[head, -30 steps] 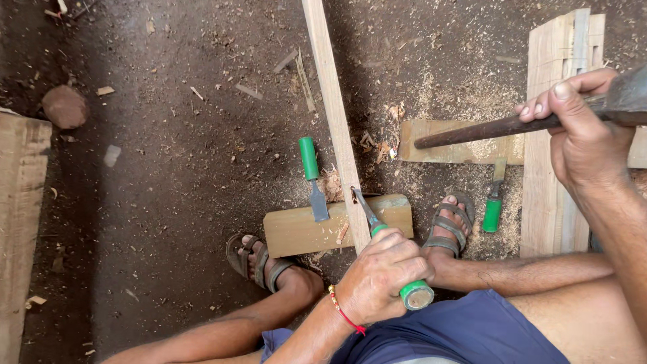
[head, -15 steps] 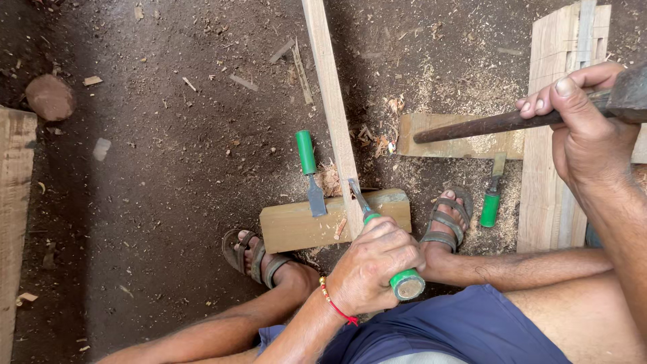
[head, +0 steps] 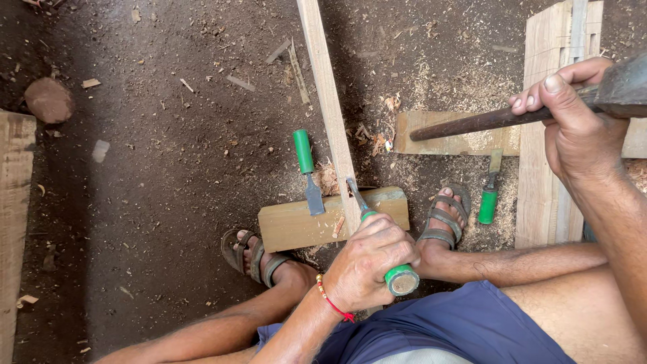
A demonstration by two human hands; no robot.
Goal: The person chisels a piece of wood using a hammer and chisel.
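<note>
The left hand (head: 374,259) had its fingers wrapped tight around a green-handled steel chisel (head: 383,239). Its tip pressed on the long pale wooden strip (head: 329,111), likely so it would bite the wood. The strip lay across a short tan wooden block (head: 296,226), which seemed to lift it off the dirt floor (head: 168,168). The right hand (head: 579,125), up and to the right of the block, had its fingers closed on the dark wooden handle of a hammer (head: 485,121), raised as if to hit. A second green-handled chisel (head: 306,168) rested on the block. A third (head: 490,192) lay right of it. There were no boxes or bowls.
</note>
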